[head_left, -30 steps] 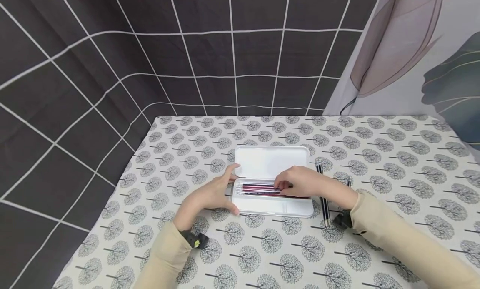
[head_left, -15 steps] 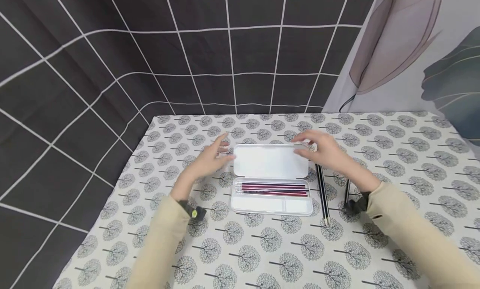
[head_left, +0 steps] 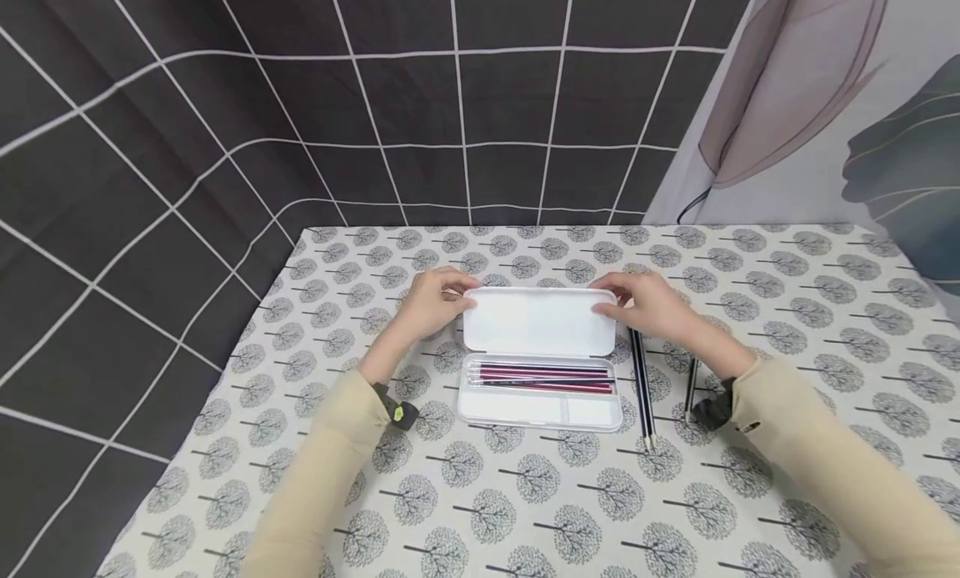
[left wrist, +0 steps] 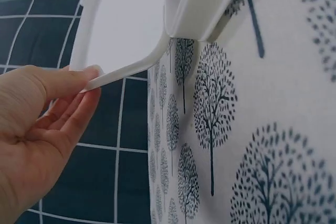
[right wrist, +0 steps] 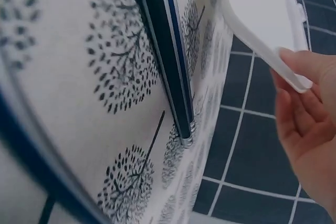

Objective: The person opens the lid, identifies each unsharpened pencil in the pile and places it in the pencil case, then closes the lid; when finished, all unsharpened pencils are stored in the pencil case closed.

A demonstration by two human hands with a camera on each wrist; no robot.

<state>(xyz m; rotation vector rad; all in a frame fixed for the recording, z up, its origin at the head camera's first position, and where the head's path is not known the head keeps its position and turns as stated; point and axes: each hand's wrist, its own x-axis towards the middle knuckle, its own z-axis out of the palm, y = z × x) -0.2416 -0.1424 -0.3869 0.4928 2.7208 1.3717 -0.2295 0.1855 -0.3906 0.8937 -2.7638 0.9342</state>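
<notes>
A white pencil case lies open on the patterned cloth, its lid raised at the back. Several red and dark pencils fill its rear compartment. My left hand pinches the lid's far left corner, thumb on the inner face and fingers behind, as the left wrist view shows with the lid edge. At the far right corner, my right hand pinches the lid in the same manner; the right wrist view has the lid between thumb and fingers.
Right of the case lie dark pencils side by side. Another dark pencil lies beside the right wrist, partly covered by the wrist camera. A dark gridded curtain hangs behind the table.
My right hand has left the pencils in the case and moved up to the lid's right corner. My left hand has gone from the case's left side to the lid's left corner.
</notes>
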